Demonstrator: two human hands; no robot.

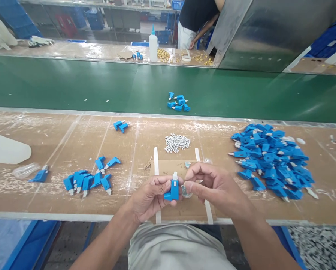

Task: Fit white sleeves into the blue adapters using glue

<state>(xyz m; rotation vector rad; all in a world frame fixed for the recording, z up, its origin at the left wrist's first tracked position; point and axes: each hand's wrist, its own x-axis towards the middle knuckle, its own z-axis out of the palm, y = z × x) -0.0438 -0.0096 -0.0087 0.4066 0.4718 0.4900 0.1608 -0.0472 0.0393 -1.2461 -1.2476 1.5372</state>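
My left hand [153, 197] is closed around a blue plastic part [174, 190] with a white tip pointing away from me. Just to its right, my right hand [209, 183] has thumb and forefinger pinched together; whatever they hold is too small to make out. Below those fingertips a small clear round dish [187, 192] is partly hidden. Both hands are above a cardboard sheet [168, 168] held down by white tape strips. A heap of small silver-grey pieces [177, 143] lies just beyond the sheet.
A large pile of blue parts [271, 161] is on the right, a smaller group [86, 180] on the left. Several more sit on the green conveyor belt [100, 84]. Across it stand a white squeeze bottle [153, 47] and a person [197, 18].
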